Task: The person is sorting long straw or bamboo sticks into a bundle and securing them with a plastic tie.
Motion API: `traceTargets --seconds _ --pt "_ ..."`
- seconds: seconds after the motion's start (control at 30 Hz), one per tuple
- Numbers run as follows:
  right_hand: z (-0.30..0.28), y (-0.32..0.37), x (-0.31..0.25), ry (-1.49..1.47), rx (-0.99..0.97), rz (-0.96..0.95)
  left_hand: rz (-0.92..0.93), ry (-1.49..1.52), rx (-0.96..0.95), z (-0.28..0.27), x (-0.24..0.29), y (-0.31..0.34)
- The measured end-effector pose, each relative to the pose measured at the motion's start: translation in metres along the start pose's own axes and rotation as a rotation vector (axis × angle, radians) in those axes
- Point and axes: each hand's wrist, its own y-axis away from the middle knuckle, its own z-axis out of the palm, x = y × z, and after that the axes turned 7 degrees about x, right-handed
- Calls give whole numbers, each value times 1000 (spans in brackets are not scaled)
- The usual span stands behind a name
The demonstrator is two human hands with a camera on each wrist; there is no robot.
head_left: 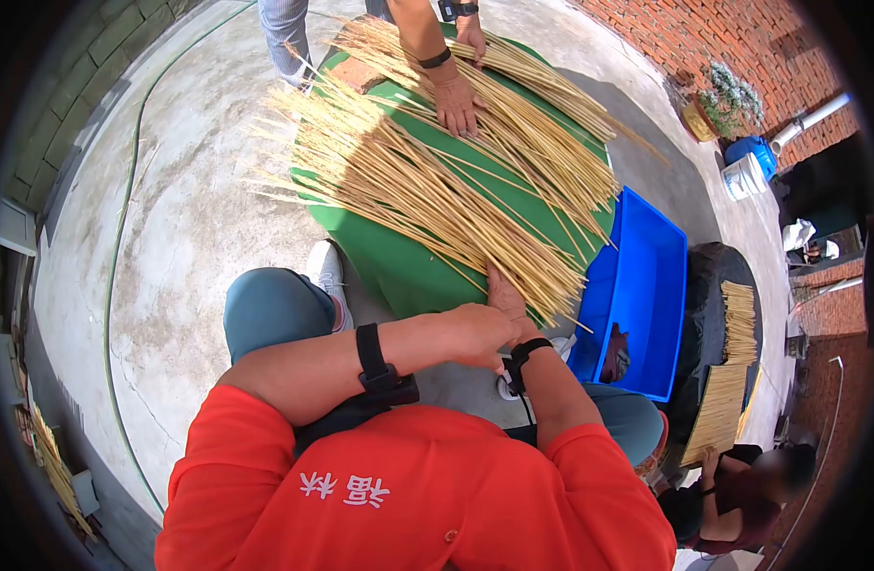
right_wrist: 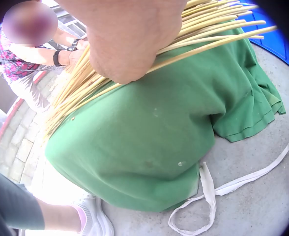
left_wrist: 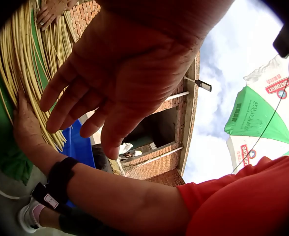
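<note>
Long pale stalks (head_left: 427,190) lie in a wide layer across a green cloth (head_left: 361,233). My right hand (head_left: 505,293) rests against the near edge of the layer, toward its cut ends; in the left wrist view its fingers (left_wrist: 22,105) lie along the stalks (left_wrist: 24,54). The right wrist view shows that hand (right_wrist: 134,44) large over the stalks (right_wrist: 218,42), its fingertips hidden. My left hand (head_left: 477,333) is beside my right wrist in the head view. The left wrist view shows this hand (left_wrist: 120,73) palm visible, fingers loosely bent, holding nothing.
Across the cloth, another person's hands (head_left: 456,103) touch a second layer of stalks. A brick (head_left: 358,74) sits at the far left edge. A blue bin (head_left: 654,271) stands at the right, beside a black-covered round surface (head_left: 708,285). White strap (right_wrist: 243,182) lies on the ground.
</note>
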Motion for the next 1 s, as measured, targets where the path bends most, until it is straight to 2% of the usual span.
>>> traceTargets --seconds 0.2,0.27,0.53,0.6,0.8,0.93,1.0 --pt "0 1 0 102 22 -56 17 -18 20 0 0 1" --pt "-3 1 -1 7 -20 -8 15 -20 22 1 0 1" --pt "-9 -3 -3 39 -45 7 25 -29 3 3 -1 -1" --pt "-7 -2 0 -133 -136 51 49 -32 27 3 -2 0" --pt "-5 -2 0 -100 -46 11 62 -44 40 5 -4 1" --pt "-3 -1 1 -106 -43 15 57 -64 18 7 -4 0" --pt "-10 -2 -1 -179 -104 71 58 -69 10 8 -4 -1"
